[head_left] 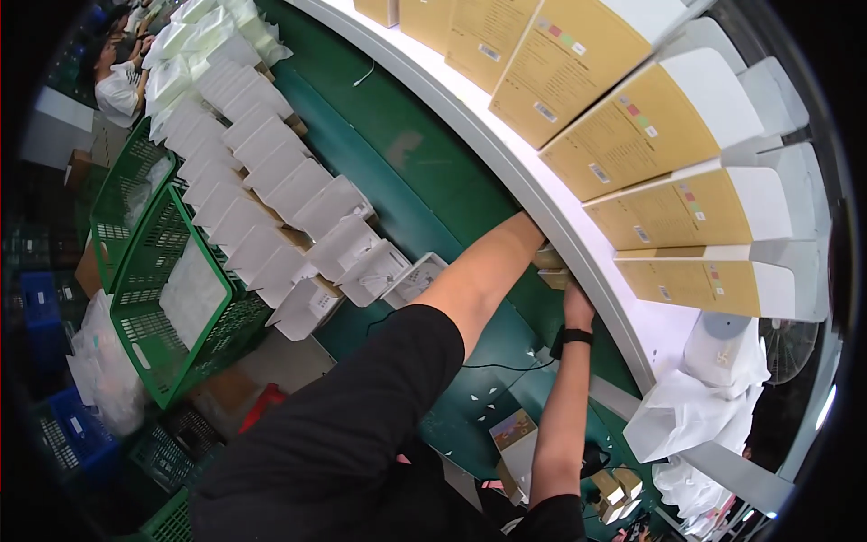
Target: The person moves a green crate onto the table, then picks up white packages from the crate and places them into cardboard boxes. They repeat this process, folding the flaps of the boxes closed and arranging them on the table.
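Both my arms reach in under the edge of the white shelf (506, 135). My left hand (536, 231) disappears beneath this edge from the wrist on, so its fingers are hidden. Lower down, my right hand (577, 307) is partly covered by the same edge, and a black band (576, 336) circles that wrist. Between the hands, small tan boxes (553, 275) show under the shelf, nearest to my right hand. Whether either hand grips them cannot be made out.
Tan cartons with raised white flaps (664, 212) line the shelf. Rows of open white-lined boxes (334, 208) stand on the green table (406, 172) at left, beside green crates (149, 348). White bags (691, 406) hang at right. Another person (117, 90) sits far left.
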A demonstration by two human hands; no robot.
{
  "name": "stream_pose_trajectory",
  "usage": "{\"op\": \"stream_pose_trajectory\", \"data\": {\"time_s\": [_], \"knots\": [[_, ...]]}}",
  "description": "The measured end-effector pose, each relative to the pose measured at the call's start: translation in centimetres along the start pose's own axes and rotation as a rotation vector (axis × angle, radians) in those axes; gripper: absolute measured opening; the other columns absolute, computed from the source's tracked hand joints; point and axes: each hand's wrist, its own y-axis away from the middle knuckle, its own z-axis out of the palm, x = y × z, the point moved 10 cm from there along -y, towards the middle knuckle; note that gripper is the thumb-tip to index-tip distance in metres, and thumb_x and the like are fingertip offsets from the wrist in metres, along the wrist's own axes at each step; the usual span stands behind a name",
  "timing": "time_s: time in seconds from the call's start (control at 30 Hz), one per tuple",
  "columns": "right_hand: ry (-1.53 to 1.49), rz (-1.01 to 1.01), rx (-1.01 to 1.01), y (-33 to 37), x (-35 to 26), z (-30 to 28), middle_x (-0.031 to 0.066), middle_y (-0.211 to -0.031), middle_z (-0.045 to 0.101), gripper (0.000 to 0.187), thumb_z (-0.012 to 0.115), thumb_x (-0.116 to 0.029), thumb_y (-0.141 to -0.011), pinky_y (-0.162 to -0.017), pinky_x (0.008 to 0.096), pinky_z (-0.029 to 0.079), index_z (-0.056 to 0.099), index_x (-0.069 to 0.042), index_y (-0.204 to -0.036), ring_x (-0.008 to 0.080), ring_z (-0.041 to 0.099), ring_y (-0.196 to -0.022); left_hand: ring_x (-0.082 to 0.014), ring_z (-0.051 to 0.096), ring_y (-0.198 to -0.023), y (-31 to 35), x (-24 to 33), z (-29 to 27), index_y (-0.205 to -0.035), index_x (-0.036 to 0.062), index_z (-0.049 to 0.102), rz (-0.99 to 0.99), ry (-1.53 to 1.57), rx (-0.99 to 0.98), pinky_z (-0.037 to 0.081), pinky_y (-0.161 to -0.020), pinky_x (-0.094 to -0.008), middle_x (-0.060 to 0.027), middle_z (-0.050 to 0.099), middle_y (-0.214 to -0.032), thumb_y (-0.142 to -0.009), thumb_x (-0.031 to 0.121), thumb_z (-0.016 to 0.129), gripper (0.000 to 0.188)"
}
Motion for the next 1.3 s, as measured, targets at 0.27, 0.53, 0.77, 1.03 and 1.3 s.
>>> {"op": "stream_pose_trajectory", "data": {"time_s": [0.27, 0.53, 0.77, 1.03, 1.3], "knots": [[0.022, 0.072, 0.054, 10.1, -5.9, -5.7, 0.026, -0.087, 0.069, 0.014, 0.066, -0.014, -0.099, -0.071, 0.0506, 0.055, 0.069, -0.002, -0.106, 0.0462, 0.068, -0.079, -0.0363, 0.053, -0.136, 2.9, -0.5, 3.1, -0.132, 0.0153, 0.067, 0.051, 0.294, -0.229, 0.038, -0.117, -0.0475, -0.0127, 0.063, -0.142, -0.1, 0.048, 0.051, 0.048], [-0.092, 0.145, 0.131, 30.4, -6.1, -6.6, 0.0227, -0.08, 0.069, 0.011, 0.067, -0.015, -0.098, -0.067, 0.0502, 0.056, 0.07, -0.006, -0.103, 0.0422, 0.068, -0.075, -0.0445, 0.072, -0.092, 12.0, 8.1, -5.0, -0.1, 0.006, 0.076, -0.077, -0.013, -0.323, 0.057, -0.085, -0.0558, -0.0239, 0.075, -0.094, -0.101, 0.033, 0.055, 0.034], [-0.081, 0.119, 0.127, 36.8, -6.2, -4.3, 0.0217, -0.084, 0.07, 0.012, 0.07, -0.012, -0.095, -0.073, 0.0483, 0.056, 0.07, -0.005, -0.104, 0.041, 0.069, -0.085, -0.0465, 0.071, -0.083, 17.5, 10.3, -4.3, -0.097, 0.0031, 0.075, 0.071, 0.049, -0.303, 0.059, -0.076, -0.0546, -0.0266, 0.072, -0.086, -0.102, 0.027, 0.056, 0.031], [0.055, 0.014, 0.159, 39.1, -8.1, -4.1, 0.0214, -0.1, 0.07, 0.024, 0.073, -0.012, -0.091, -0.086, 0.0463, 0.055, 0.07, -0.007, -0.114, 0.0397, 0.067, -0.102, -0.048, 0.069, -0.081, 29.5, 8.0, -9.2, -0.107, 0.0004, 0.071, -0.061, 0.005, -0.316, 0.057, -0.074, -0.0553, -0.0275, 0.07, -0.084, -0.103, 0.026, 0.059, 0.029], [0.01, -0.033, 0.2, 39.4, -15.1, -13.6, 0.0229, -0.128, 0.065, 0.045, 0.069, -0.007, -0.092, -0.096, 0.0412, 0.054, 0.06, -0.006, -0.136, 0.036, 0.066, -0.112, -0.0431, 0.068, -0.096, 37.3, 6.0, -22.6, -0.132, 0.002, 0.058, -0.118, 0.325, -0.162, 0.056, -0.079, -0.0492, -0.0183, 0.069, -0.108, -0.096, 0.028, 0.069, 0.046]]}}
